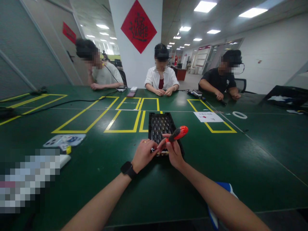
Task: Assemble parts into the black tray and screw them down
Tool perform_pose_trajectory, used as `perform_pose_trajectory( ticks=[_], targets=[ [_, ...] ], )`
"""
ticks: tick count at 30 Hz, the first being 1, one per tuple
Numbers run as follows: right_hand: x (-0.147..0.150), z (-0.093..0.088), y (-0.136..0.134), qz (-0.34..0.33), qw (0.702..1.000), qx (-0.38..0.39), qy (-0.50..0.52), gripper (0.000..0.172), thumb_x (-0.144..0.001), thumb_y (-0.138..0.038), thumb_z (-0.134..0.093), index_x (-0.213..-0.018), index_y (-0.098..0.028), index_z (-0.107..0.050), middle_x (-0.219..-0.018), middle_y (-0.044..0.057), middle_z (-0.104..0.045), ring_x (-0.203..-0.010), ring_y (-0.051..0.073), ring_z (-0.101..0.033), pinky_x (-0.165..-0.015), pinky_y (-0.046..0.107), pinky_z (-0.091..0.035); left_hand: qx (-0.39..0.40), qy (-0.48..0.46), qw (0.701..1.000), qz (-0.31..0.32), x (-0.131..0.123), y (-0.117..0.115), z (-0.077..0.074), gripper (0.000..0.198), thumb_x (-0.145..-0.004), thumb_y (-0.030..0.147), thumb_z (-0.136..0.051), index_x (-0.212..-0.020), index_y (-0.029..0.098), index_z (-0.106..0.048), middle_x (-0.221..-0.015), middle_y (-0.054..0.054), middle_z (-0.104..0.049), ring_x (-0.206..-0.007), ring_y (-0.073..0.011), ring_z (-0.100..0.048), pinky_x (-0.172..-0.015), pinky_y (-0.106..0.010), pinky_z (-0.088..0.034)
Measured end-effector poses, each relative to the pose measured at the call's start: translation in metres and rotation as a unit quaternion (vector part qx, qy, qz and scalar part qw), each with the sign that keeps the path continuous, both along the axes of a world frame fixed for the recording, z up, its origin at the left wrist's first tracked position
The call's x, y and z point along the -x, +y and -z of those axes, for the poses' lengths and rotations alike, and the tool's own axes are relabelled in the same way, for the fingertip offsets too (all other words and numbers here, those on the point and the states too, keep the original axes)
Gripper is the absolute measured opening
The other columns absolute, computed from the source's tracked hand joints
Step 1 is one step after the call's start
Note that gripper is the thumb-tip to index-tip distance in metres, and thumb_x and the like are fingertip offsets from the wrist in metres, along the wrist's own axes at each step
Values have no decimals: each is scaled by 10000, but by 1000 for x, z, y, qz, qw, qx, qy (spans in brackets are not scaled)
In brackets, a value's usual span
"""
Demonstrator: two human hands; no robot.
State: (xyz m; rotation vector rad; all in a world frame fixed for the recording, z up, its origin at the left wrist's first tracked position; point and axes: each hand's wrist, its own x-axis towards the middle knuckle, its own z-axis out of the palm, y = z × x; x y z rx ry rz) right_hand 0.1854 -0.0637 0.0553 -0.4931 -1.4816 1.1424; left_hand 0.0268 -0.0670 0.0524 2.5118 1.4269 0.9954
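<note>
A black tray [151, 123] with rows of small shiny pieces in it lies on the green table in front of me. My right hand [175, 153] is closed around a screwdriver with a red and black handle [181, 132]; the handle tilts up to the right and its tip is hidden. At the tray's near left corner is my left hand [144, 153], its fingers pinched close to my right fingertips. Whatever sits between those left fingers is too small to make out. A dark watch [128, 169] is on my left wrist.
Yellow tape outlines [120, 131] mark the green table [115, 199]. To the left lie a phone case [64, 140] and a pixelated white object [31, 179]. A paper sheet [208, 116] and white ring [239, 115] lie right. Several people sit across the table.
</note>
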Motion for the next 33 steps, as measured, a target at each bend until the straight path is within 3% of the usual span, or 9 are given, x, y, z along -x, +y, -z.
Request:
perform_pose_trajectory(
  ticks=[10,17,22,26,33],
  targets=[
    [1,2,-1,20,1000,14,5,321,-907,-386,-337,-1170,-209,-388,-824,31,-592,-704,135,-577,-664,324,-505,8,4,999,46,4,2,2,175,-880,205,-415,-864,184,-587,-827,-30,-631,-805,-161,-535,-789,-327,-353],
    [1,0,-2,21,999,36,12,312,-906,-388,-342,-1160,-213,-386,-810,29,-591,-705,135,-581,-654,320,-506,29,-18,999,-2,2,2,0,118,-781,308,-591,-793,193,-570,-781,-14,-608,-768,-178,-516,-742,-330,-360],
    [1,-1,-1,20,999,35,16,335,-907,-402,-329,-1179,-214,-378,-828,33,-594,-708,138,-582,-661,330,-507,17,3,1000,13,2,1,-1,67,-824,229,-524,-824,188,-577,-809,-24,-612,-799,-177,-511,-772,-337,-353],
    [1,-2,0,22,999,35,26,317,-914,-383,-321,-1184,-224,-374,-839,30,-596,-706,133,-580,-670,331,-504,10,21,999,42,2,1,-3,162,-874,201,-425,-831,185,-580,-823,-30,-619,-811,-169,-507,-771,-327,-351],
    [0,-4,2,32,997,66,39,304,-909,-399,-327,-1150,-221,-380,-769,8,-594,-652,126,-574,-625,311,-506,39,-30,999,21,2,1,-2,185,-858,340,-475,-860,196,-589,-836,-25,-622,-813,-168,-517,-787,-327,-358]
  ],
)
